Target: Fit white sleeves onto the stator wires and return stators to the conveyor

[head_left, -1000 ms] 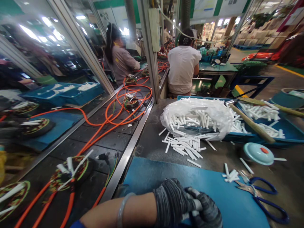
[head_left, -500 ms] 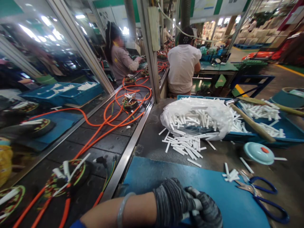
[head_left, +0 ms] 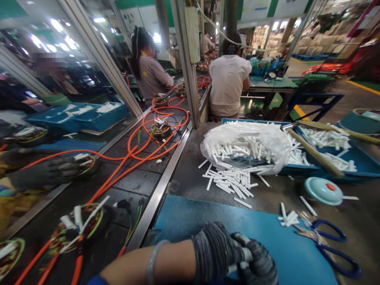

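My left hand (head_left: 215,250) and my right hand (head_left: 259,261), both in striped grey and black gloves with pale fingertips, meet over a blue mat (head_left: 285,245). Their fingers are curled together, and the two hands touch. Whatever may be between the fingertips is too small and hidden to make out. Scissors with blue handles (head_left: 332,247) lie half open on the mat's right side. Beside their tips are several short white tubes (head_left: 287,219). A larger heap of white tubes (head_left: 233,182) is spread beyond the mat.
A torn plastic bag of tubes (head_left: 246,146) rests on a blue bin (head_left: 363,162). A wooden-handled hammer (head_left: 316,154) lies across it, near a round light-blue lidded container (head_left: 323,191). Left, a conveyor (head_left: 118,180) bears wound coils (head_left: 80,225) with orange cables. A co-worker's gloved hand (head_left: 63,168) reaches in.
My hands stay in place. At the left, the co-worker's gloved hand has moved right, with a coil now at the conveyor's edge. Nearby conveyor coils have shifted slightly toward me.
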{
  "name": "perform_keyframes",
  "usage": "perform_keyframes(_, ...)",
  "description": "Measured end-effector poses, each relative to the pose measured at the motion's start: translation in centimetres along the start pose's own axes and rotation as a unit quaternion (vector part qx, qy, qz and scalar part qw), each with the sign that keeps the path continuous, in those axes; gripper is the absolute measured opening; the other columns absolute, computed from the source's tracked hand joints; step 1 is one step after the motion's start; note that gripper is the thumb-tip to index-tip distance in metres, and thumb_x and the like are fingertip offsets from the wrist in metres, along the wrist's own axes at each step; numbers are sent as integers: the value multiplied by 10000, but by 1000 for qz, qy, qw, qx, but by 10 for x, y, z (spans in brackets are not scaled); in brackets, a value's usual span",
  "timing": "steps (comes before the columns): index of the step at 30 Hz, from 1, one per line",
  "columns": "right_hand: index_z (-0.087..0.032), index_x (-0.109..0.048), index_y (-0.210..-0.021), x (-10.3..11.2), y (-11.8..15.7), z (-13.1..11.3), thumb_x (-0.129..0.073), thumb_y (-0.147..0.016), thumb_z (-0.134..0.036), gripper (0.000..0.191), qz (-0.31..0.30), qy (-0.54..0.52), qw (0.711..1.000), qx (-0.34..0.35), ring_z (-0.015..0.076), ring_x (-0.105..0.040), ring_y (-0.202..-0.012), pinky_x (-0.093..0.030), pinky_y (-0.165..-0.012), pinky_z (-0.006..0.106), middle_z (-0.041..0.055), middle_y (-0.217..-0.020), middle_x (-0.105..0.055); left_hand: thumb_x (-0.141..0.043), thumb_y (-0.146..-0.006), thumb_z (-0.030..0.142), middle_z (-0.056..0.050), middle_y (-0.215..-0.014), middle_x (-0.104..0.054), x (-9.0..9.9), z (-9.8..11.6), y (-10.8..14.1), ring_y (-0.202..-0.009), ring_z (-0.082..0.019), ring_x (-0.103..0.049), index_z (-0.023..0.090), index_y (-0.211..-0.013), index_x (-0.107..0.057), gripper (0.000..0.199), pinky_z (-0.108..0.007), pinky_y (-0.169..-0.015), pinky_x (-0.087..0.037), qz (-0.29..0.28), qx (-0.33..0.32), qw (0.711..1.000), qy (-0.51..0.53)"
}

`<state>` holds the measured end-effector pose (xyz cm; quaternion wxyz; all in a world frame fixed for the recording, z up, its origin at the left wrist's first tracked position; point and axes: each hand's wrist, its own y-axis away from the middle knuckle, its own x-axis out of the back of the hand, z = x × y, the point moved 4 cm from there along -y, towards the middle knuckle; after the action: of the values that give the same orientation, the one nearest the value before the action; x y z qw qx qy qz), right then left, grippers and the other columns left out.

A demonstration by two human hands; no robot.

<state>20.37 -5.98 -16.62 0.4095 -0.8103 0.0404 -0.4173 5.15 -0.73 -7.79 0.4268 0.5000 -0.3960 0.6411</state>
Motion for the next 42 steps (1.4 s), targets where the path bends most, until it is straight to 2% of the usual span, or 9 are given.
perform_keyframes(5, -298, -384, -1610, 3, -7, -1, -486, -1001, -304, 617, 10, -12, 1000, -4, 219, -773, -649, -628, -502, 250, 71, -854, -808, -591, -984, 361, 73, -904, -731, -1, -1, -1, -719, -151, -683, 286, -1064, -640, 120, -332, -503, -392, -1, -4, 999, 36)
perform_keyframes(12, -253, -558, -1501, 1, 9, 7, -511, -988, -326, 520, -55, -26, 998, -25, 218, -793, -784, -655, -636, 255, 82, -988, -816, -606, -979, 368, 90, -872, -716, -4, 0, 0, -685, -136, -666, 289, -1033, -642, 103, -320, -498, -375, 19, -2, 1000, 20)
perform_keyframes(15, -256, -556, -1501, -1, 10, 6, -505, -980, -320, 527, -41, -25, 999, -25, 226, -795, -765, -659, -614, 271, 78, -974, -817, -630, -974, 356, 91, -905, -727, -1, 1, 0, -727, -134, -683, 279, -1038, -641, 100, -307, -530, -402, 13, 8, 1000, 18)
perform_keyframes(19, -297, -534, -1517, 1, 3, 2, -513, -969, -290, 548, -4, -34, 999, -29, 221, -789, -715, -650, -556, 263, 68, -931, -818, -612, -981, 346, 75, -886, -737, 0, 0, -3, -699, -133, -688, 263, -1037, -645, 106, -313, -498, -390, 8, -10, 999, 31)
perform_keyframes(25, -254, -547, -1500, 6, -6, 0, -539, -953, -276, 547, -39, -37, 998, -24, 223, -794, -736, -657, -588, 265, 65, -954, -820, -573, -999, 373, 82, -916, -738, -1, -2, -3, -727, -132, -702, 270, -1064, -638, 138, -318, -486, -379, -1, -8, 1000, 28)
perform_keyframes(29, -200, -666, -1292, 10, -18, -8, -458, -1018, -346, 373, -12, -9, 1000, -21, 196, -782, -694, -631, -581, 239, 57, -873, -812, -602, -990, 345, 87, -878, -724, 1, 1, 0, -694, -125, -679, 265, -1039, -627, 98, -323, -498, -385, 32, -9, 999, 23)
perform_keyframes(32, -197, -686, -1156, 9, -23, -13, -370, -1061, -438, 409, 16, 5, 999, -43, 179, -770, -677, -608, -589, 242, 45, -835, -801, -643, -971, 320, 68, -846, -713, -3, 1, 2, -665, -132, -652, 245, -1008, -605, 92, -335, -530, -384, 70, -1, 997, 17)
perform_keyframes(37, -204, -674, -1156, 6, -17, -13, -372, -1066, -452, 401, 12, 22, 998, -56, 156, -767, -717, -599, -654, 231, 29, -870, -803, -646, -961, 317, 51, -796, -692, -13, -1, 4, -603, -159, -609, 230, -1017, -585, 120, -381, -497, -324, 151, -18, 987, 43)
perform_keyframes(42, -203, -660, -1172, 6, -14, -11, -358, -1069, -415, 383, 8, 36, 998, -51, 157, -765, -722, -597, -668, 233, 30, -874, -802, -648, -959, 329, 52, -803, -693, -23, -1, 3, -620, -154, -610, 233, -1023, -593, 129, -374, -510, -326, 128, -7, 990, 50)
